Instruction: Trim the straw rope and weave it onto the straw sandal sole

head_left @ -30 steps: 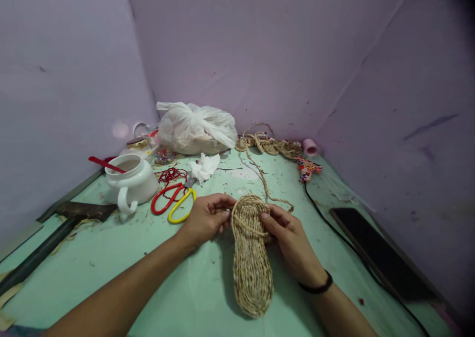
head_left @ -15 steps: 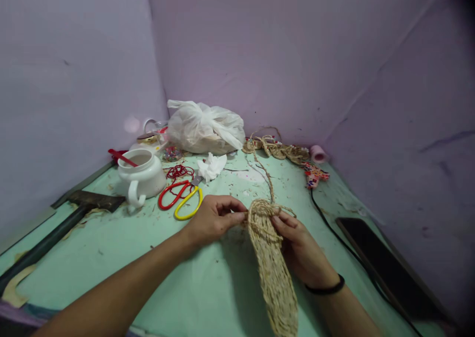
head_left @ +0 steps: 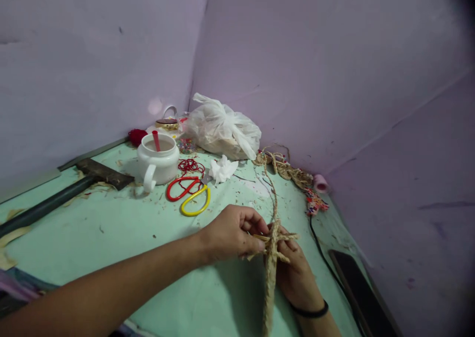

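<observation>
A long woven straw sandal sole [head_left: 270, 287] stands on its edge between my hands, its narrow side toward me. My left hand [head_left: 230, 234] is closed in a pinch on straw strands at the left of its far end. Behind the other side, my right hand [head_left: 296, 273] grips the sole; part of its fingers is hidden. Short twisted straw ends [head_left: 287, 237] stick out to the right over those fingers. From the tip of the sole a thin straw cord [head_left: 273, 197] runs away toward the back of the table.
Red-and-yellow-handled scissors [head_left: 195, 202] lie left of centre beside red thread [head_left: 191, 166] and crumpled tissue [head_left: 222, 169]. A white pot [head_left: 163, 165], a hammer [head_left: 106, 172] and a plastic bag [head_left: 226, 129] stand or lie beyond. On the right are a black cable [head_left: 322, 250] and a phone [head_left: 358, 287].
The sole has turned from showing its broad face to standing edge-on. Both hands have moved slightly nearer me, still holding it. The view has shifted left.
</observation>
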Tool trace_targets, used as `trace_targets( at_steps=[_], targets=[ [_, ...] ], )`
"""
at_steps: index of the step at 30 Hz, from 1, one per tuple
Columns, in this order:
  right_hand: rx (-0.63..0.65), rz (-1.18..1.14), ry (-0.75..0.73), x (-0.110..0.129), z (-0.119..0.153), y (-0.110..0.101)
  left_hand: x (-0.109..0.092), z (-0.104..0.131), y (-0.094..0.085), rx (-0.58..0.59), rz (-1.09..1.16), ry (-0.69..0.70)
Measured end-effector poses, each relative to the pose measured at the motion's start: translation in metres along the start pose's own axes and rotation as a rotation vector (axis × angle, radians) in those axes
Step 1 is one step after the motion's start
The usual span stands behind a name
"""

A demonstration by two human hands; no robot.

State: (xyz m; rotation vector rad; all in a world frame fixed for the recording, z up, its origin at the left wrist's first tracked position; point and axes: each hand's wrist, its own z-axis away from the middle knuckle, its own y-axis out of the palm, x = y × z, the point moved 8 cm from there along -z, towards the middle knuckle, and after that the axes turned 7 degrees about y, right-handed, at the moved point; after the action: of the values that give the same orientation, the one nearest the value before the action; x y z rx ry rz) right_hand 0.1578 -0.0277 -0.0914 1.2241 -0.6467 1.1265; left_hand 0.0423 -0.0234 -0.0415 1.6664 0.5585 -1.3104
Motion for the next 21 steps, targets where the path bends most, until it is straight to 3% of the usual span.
trace_targets(
  at_steps=[9, 16, 21],
  targets=[
    [-0.038, 0.104, -0.067, 0.003, 0.002, -0.009, 0.009, -0.007, -0.019, -0.045, -0.061, -0.056],
    [-0.152, 0.317, -0.157, 0.011, 0.007, -0.014, 0.004, -0.012, -0.036, -0.168, -0.503, 0.133],
    [-0.266, 0.442, -0.228, 0.018, 0.012, -0.014, -0.012, -0.008, -0.032, -0.231, -0.904, 0.387]
  ],
)
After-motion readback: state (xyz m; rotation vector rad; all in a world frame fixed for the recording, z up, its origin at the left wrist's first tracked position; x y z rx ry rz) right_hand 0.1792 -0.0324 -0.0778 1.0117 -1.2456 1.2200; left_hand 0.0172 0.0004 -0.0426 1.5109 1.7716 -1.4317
